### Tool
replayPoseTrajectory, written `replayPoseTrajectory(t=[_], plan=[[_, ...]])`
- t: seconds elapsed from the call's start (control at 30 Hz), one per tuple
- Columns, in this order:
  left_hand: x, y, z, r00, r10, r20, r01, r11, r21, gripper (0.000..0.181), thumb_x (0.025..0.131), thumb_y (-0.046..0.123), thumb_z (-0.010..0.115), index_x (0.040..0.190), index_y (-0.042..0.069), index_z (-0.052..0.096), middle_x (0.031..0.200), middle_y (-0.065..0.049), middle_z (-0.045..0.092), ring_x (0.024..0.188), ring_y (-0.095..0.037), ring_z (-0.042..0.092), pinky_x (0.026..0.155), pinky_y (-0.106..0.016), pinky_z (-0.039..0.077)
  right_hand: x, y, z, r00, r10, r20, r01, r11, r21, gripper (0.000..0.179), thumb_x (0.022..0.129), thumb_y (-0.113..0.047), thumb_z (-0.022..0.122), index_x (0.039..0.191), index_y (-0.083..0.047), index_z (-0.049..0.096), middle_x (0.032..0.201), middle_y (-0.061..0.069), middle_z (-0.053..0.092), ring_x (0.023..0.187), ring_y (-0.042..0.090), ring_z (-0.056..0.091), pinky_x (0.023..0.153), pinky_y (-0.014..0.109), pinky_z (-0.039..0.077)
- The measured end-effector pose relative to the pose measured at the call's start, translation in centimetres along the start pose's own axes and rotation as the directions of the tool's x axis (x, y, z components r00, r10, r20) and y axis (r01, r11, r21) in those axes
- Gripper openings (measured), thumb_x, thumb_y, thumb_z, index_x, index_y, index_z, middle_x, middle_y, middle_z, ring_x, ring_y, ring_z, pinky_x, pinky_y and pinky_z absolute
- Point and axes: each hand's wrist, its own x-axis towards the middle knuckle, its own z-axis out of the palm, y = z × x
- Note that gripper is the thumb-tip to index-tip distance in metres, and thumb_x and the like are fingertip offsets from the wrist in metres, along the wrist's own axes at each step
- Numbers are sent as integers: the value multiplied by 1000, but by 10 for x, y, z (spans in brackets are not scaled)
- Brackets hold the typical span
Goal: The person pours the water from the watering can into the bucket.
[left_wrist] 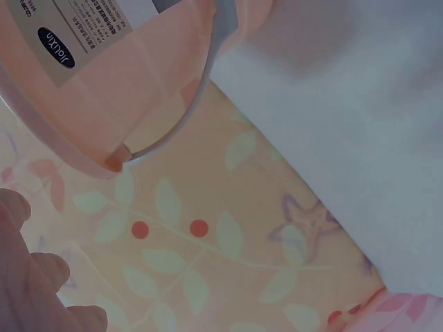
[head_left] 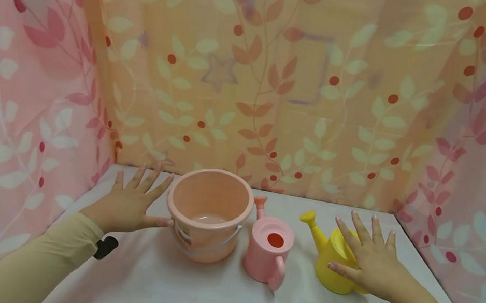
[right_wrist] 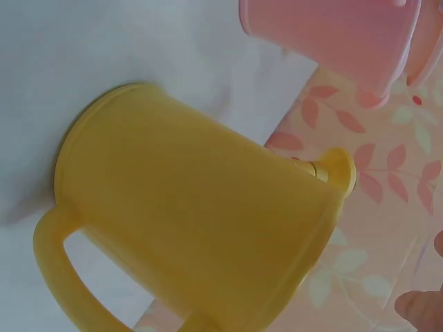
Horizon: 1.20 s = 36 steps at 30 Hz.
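bucket point(head_left: 209, 243) near left hand point(head_left: 132, 204) | yellow watering can point(head_left: 337, 253) near right hand point(head_left: 373, 261)

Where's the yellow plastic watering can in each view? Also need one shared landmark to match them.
Head: yellow plastic watering can right of centre, partly hidden behind the bare right hand.
Left wrist: not in it.
Right wrist: large, across left and centre, slanted in the picture; handle lower left, spout right of centre.
Landmark: the white tabletop meeting the leaf-print cloth backdrop along a straight edge, in all three.
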Motion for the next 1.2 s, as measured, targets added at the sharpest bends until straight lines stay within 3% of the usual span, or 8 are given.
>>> replayPoseTrajectory(t=[0.67,1.03,1.2], plan=[[1,-2,-2,1000,-20,9,20,1000,22,104,70,84,34,149,22,4,152,-13,-8,135,-43,-9,91,-73,-11,2,-4,-2,1000,-19,9,18,1000,16,94,77,-74,43,149,-26,6,152,19,-2,129,52,-16,87,67,-23],[5,-3,1,1000,-27,16,27,1000,6,99,76,75,44,149,22,3,152,-13,-9,135,-41,-13,91,-72,-13,1,-5,-1,999,-25,21,25,1000,14,95,75,-74,43,149,-26,6,152,17,-3,130,49,-19,88,64,-25],[6,-2,2,1000,-21,16,21,1000,-3,101,74,79,39,149,22,3,153,-12,-8,136,-41,-12,91,-72,-12,1,-5,1,999,-27,21,27,999,17,93,77,-74,43,148,-27,6,152,18,-1,130,49,-20,87,61,-27]])
